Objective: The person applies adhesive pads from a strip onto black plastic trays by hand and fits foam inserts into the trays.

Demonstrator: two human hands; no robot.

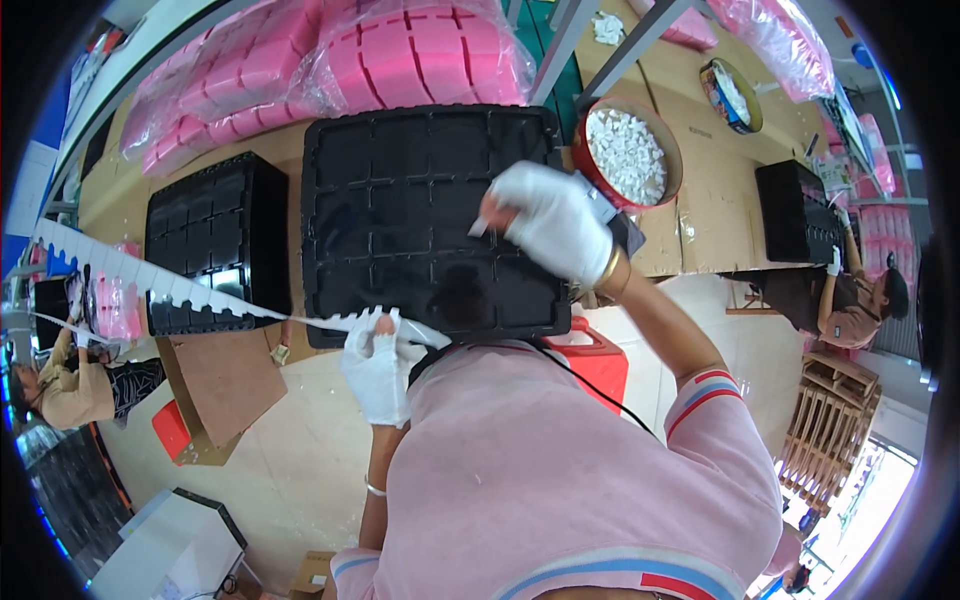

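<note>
From the head view, your gloved left hand (378, 368) pinches the end of a long white notched strip (160, 283) at the near edge of the black compartment tray (400, 150). Your gloved right hand (550, 222) hovers over that tray, fingertips closed on 1 small white piece (479, 229), just beside the red bowl of white pieces (628, 153).

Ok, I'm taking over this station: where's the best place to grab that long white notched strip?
Probably near the end by the left hand, where the white notched strip reaches the black tray's front edge. It is thin and flat, so pinch its faces from the near side. Farther left it hangs unsupported and would likely sag.
</note>
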